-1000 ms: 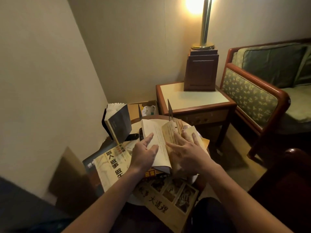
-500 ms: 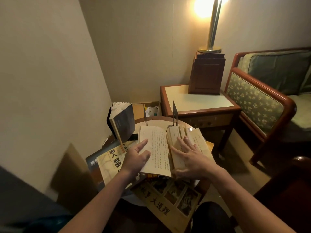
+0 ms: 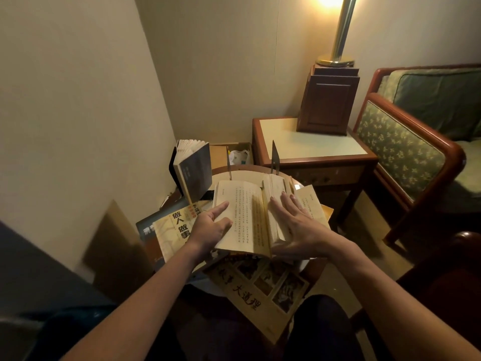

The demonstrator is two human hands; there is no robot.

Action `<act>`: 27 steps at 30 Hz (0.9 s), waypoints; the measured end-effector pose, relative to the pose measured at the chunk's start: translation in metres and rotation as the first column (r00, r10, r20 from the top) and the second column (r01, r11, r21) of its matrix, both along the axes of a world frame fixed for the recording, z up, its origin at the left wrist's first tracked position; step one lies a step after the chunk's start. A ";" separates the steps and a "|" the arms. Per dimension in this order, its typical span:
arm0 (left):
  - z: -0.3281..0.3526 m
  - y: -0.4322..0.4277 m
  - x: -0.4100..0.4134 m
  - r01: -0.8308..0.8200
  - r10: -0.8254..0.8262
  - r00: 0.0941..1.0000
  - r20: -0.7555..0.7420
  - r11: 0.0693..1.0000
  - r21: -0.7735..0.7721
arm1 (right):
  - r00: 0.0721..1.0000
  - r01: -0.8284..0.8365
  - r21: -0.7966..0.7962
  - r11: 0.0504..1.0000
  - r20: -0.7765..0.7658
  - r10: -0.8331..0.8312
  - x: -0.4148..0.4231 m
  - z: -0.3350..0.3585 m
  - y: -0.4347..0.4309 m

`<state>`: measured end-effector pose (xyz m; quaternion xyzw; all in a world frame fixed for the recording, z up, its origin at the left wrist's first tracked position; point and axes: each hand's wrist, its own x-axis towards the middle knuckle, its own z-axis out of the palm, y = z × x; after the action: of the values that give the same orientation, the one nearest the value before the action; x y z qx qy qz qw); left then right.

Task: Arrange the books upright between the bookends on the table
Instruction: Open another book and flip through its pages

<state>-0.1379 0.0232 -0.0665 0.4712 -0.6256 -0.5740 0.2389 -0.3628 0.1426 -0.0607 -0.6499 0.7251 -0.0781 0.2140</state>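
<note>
While lying open on the round table (image 3: 244, 175), yellowed book (image 3: 244, 217) of printed pages, left hand (image 3: 210, 227) resting on its left page, forefinger (image 3: 221, 207) straight, right hand (image 3: 299, 225) spread wide, pressing the thick right half, bookends (image 3: 275, 158) behind.

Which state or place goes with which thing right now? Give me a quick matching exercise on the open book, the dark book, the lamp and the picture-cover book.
Things:
1. open book
2. dark book
3. lamp
4. picture-cover book

States or places:
a. lit, on the side table
b. standing on end, far left, pages fanned at the top
c. lying shut and flat, nearest the person
d. spread wide, text pages facing up

Pairs: 1-d, 2-b, 3-a, 4-c
</note>
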 end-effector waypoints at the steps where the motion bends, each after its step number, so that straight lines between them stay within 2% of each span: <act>1: 0.000 0.000 0.000 -0.001 0.001 1.000 0.003 1.000 0.002 | 1.000 0.018 -0.007 1.000 0.007 -0.018 0.000 0.000 0.000; 4: 0.000 0.000 0.000 -0.006 0.006 1.000 0.008 1.000 -0.010 | 0.998 0.065 -0.020 0.998 -0.002 -0.065 -0.001 0.001 0.003; 10: 0.000 0.000 0.001 -0.012 0.012 1.000 0.023 1.000 -0.026 | 0.988 0.057 0.012 0.998 -0.148 -0.055 -0.007 0.008 0.008; 15: -0.001 -0.001 0.001 -0.012 0.014 0.999 0.039 0.998 -0.059 | 1.000 0.017 0.056 0.998 0.001 -0.017 0.000 0.015 0.009; 17: -0.003 -0.002 0.000 -0.023 0.026 0.999 0.041 0.998 -0.064 | 1.000 -0.005 0.040 0.999 0.011 0.004 0.003 0.011 0.003; 22: -0.007 -0.004 0.001 -0.064 0.064 0.998 -0.002 0.998 -0.008 | 0.982 -0.118 0.089 0.989 -0.138 0.130 0.017 0.003 -0.009; 27: -0.008 -0.006 0.002 -0.121 0.125 0.991 -0.056 0.990 0.073 | 0.953 -0.139 0.127 0.982 -0.253 0.168 0.028 -0.002 -0.016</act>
<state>-0.1355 0.0176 -0.0745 0.4992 -0.5676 -0.5935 0.2762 -0.3349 0.1266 -0.0628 -0.6964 0.6974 0.0646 0.1561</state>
